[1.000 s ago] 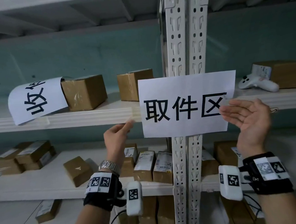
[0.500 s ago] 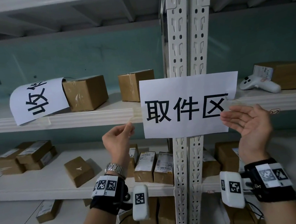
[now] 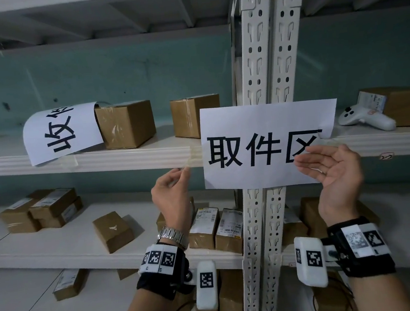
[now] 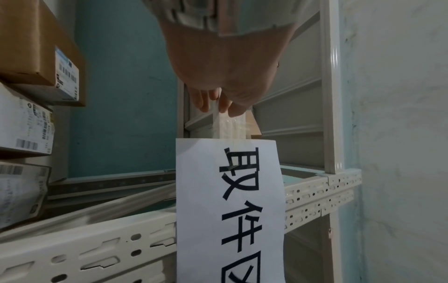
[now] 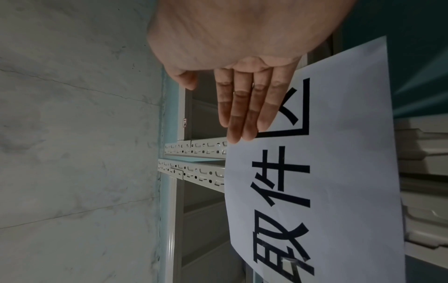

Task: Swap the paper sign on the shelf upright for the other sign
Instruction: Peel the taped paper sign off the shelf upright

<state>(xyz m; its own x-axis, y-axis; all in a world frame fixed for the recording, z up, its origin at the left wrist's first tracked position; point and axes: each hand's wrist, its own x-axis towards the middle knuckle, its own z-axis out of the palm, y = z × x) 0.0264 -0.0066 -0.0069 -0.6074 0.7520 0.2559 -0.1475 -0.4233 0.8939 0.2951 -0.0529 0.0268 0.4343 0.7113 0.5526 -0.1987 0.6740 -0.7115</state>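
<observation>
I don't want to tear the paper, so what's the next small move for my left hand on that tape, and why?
Probably peel the clear tape strip slowly leftward off the shelf edge. Your left hand pinches its free end, the strip runs to the left edge of the 取件区 sign, and your right hand braces the paper with flat fingers.

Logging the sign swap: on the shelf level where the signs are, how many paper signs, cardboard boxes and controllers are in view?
Paper signs: 2, the flat sign and the curled sign
Cardboard boxes: 3, the left box, middle box and right box
White controller: 1
Total: 6
</observation>
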